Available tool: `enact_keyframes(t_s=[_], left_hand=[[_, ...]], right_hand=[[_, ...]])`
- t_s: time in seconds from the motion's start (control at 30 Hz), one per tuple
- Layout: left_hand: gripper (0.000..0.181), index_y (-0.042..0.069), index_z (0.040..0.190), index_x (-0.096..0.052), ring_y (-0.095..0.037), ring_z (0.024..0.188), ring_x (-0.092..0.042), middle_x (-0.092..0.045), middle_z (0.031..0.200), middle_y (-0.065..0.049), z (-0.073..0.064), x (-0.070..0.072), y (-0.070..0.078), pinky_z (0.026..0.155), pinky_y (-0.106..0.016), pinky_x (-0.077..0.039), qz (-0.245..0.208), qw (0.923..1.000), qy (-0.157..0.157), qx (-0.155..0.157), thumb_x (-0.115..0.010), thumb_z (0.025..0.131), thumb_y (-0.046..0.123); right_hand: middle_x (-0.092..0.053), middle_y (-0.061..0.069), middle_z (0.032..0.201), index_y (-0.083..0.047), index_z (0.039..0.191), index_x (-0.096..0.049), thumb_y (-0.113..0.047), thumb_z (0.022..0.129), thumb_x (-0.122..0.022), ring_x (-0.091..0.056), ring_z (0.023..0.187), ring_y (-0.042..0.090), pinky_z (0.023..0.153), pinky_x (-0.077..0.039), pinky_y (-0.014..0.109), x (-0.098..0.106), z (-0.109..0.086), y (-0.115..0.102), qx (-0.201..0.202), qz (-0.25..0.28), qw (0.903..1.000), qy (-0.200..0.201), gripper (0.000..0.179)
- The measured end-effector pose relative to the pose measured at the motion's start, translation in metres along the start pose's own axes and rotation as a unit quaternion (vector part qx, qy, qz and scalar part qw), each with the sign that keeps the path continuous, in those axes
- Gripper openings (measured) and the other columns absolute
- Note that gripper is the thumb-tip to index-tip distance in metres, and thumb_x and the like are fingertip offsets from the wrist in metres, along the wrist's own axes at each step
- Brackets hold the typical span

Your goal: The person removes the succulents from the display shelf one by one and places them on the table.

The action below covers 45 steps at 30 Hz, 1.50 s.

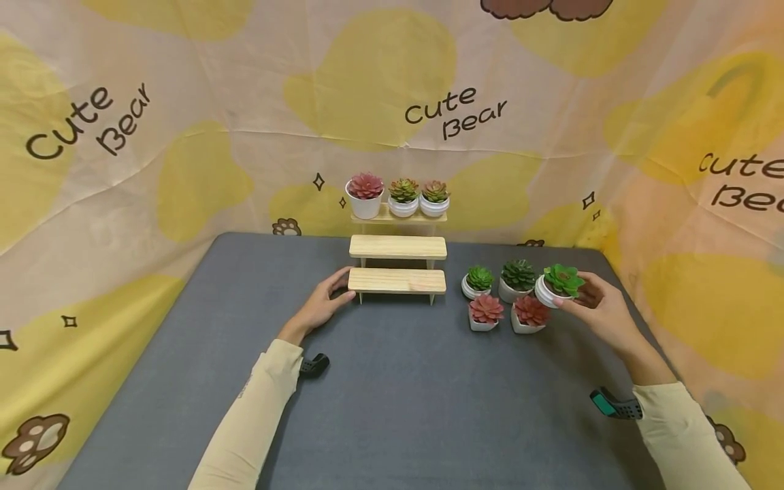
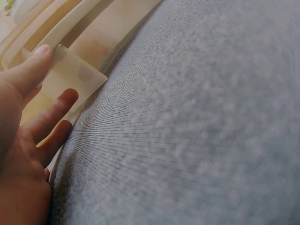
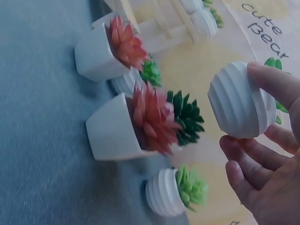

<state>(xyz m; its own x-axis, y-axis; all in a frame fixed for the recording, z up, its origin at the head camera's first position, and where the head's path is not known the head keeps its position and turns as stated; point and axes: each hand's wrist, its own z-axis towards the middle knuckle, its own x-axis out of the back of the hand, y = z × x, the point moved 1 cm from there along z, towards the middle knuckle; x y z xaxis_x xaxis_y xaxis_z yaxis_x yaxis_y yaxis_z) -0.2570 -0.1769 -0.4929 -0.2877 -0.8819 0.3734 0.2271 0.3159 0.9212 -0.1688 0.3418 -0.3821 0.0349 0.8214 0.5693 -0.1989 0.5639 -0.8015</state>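
My left hand (image 1: 318, 307) grips the left end of the lowest shelf of a three-tier wooden display stand (image 1: 397, 280), thumb in front and index finger behind. In the left wrist view the thumb (image 2: 40, 58) lies on the shelf edge, above a clear support (image 2: 77, 75). To the right, my right hand (image 1: 606, 316) holds a green potted succulent (image 1: 562, 280) in the air by its white ribbed pot (image 3: 236, 101). Below and beside it stand two red succulents (image 1: 486, 311), a dark green one (image 1: 518, 275) and a bright green one (image 1: 478, 278).
Another light green succulent (image 3: 191, 186) stands on the table in the right wrist view, hidden from the head view. On the top shelf (image 1: 386, 216) sit a pink succulent (image 1: 365, 187) and two red-green ones (image 1: 404, 192). A printed cloth (image 1: 257, 156) surrounds the grey table (image 1: 392, 395).
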Motion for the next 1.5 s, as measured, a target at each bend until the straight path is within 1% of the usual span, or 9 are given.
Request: enact_keyframes(t_s=[0.43, 0.63, 0.73, 0.9, 1.07, 1.13, 1.23, 1.33, 1.5], left_hand=[[0.066, 0.004, 0.160, -0.029, -0.041, 0.140, -0.047, -0.053, 0.146, -0.028, -0.002, -0.002, -0.003, 0.117, -0.059, -0.030, -0.008, 0.9999, 0.001, 0.008, -0.061, 0.102, 0.014], [0.066, 0.004, 0.159, -0.029, -0.042, 0.138, -0.049, -0.054, 0.145, -0.029, -0.003, -0.003, 0.000, 0.116, -0.059, -0.032, -0.004, 1.0000, -0.002, 0.004, -0.061, 0.102, 0.015], [0.066, 0.005, 0.159, -0.030, -0.042, 0.136, -0.051, -0.053, 0.146, -0.028, -0.003, -0.002, 0.000, 0.113, -0.058, -0.036, 0.003, 1.0000, -0.003, 0.008, -0.061, 0.102, 0.016], [0.066, 0.005, 0.159, -0.032, -0.042, 0.135, -0.053, -0.053, 0.148, -0.027, -0.004, 0.002, 0.001, 0.110, -0.056, -0.040, 0.002, 0.9999, -0.002, 0.012, -0.063, 0.101, 0.014], [0.067, 0.004, 0.159, -0.032, -0.041, 0.134, -0.054, -0.053, 0.147, -0.026, -0.003, 0.003, 0.000, 0.108, -0.055, -0.042, 0.003, 1.0000, -0.002, 0.005, -0.063, 0.101, 0.015], [0.067, 0.004, 0.159, -0.031, -0.041, 0.135, -0.053, -0.053, 0.147, -0.026, -0.003, 0.004, 0.000, 0.109, -0.055, -0.042, 0.007, 0.9999, -0.005, 0.005, -0.063, 0.101, 0.015], [0.068, 0.005, 0.159, -0.030, -0.040, 0.137, -0.051, -0.052, 0.149, -0.026, -0.002, 0.003, 0.001, 0.112, -0.056, -0.039, 0.009, 0.9999, -0.007, 0.010, -0.063, 0.101, 0.016], [0.068, 0.005, 0.160, -0.030, -0.040, 0.139, -0.049, -0.050, 0.151, -0.025, -0.002, 0.004, 0.002, 0.113, -0.057, -0.037, 0.008, 0.9999, -0.007, 0.012, -0.063, 0.101, 0.017], [0.067, 0.005, 0.159, -0.031, -0.041, 0.139, -0.048, -0.048, 0.152, -0.025, -0.002, 0.004, 0.001, 0.115, -0.059, -0.035, 0.008, 0.9999, -0.002, 0.007, -0.063, 0.101, 0.016]], right_hand=[[-0.060, -0.034, 0.098, 0.002, 0.136, -0.046, -0.007, 0.093, -0.072, -0.061, 0.087, -0.013, 0.072, -0.050, 0.009, 0.012, -0.012, 0.025, -0.016, 0.004, 0.9999, 0.003, 0.051], [-0.062, -0.034, 0.104, -0.024, 0.129, -0.050, -0.002, 0.095, -0.068, -0.062, 0.092, -0.015, 0.073, -0.052, 0.011, 0.016, -0.017, 0.045, -0.018, 0.047, 0.9987, -0.007, 0.045], [-0.063, -0.033, 0.103, -0.029, 0.126, -0.050, -0.002, 0.095, -0.068, -0.063, 0.092, -0.015, 0.073, -0.052, 0.011, 0.016, -0.017, 0.052, -0.024, 0.060, 0.9978, -0.010, 0.046], [-0.062, -0.035, 0.100, -0.018, 0.130, -0.050, -0.009, 0.096, -0.070, -0.062, 0.091, -0.016, 0.071, -0.052, 0.011, 0.014, -0.017, 0.061, -0.041, 0.032, 0.9986, -0.013, 0.040], [-0.060, -0.035, 0.098, 0.006, 0.135, -0.045, -0.009, 0.094, -0.071, -0.060, 0.091, -0.018, 0.071, -0.052, 0.010, 0.012, -0.016, 0.065, -0.048, 0.016, 0.9986, -0.017, 0.050], [-0.062, -0.027, 0.103, 0.012, 0.138, -0.042, -0.011, 0.094, -0.072, -0.057, 0.090, -0.020, 0.071, -0.051, 0.010, 0.011, -0.016, 0.067, -0.056, -0.004, 0.9983, -0.018, 0.058], [-0.070, 0.008, 0.116, 0.014, 0.142, -0.038, -0.015, 0.095, -0.072, -0.052, 0.090, -0.023, 0.070, -0.050, 0.009, 0.008, -0.016, 0.071, -0.076, -0.032, 0.9963, -0.024, 0.065], [-0.056, 0.039, 0.133, 0.014, 0.145, -0.035, -0.020, 0.096, -0.072, -0.048, 0.089, -0.025, 0.070, -0.048, 0.008, 0.006, -0.016, 0.075, -0.090, -0.049, 0.9941, -0.034, 0.070], [-0.049, 0.045, 0.138, 0.015, 0.146, -0.033, -0.022, 0.095, -0.072, -0.045, 0.088, -0.026, 0.070, -0.046, 0.007, 0.005, -0.015, 0.079, -0.097, -0.057, 0.9928, -0.040, 0.074]])
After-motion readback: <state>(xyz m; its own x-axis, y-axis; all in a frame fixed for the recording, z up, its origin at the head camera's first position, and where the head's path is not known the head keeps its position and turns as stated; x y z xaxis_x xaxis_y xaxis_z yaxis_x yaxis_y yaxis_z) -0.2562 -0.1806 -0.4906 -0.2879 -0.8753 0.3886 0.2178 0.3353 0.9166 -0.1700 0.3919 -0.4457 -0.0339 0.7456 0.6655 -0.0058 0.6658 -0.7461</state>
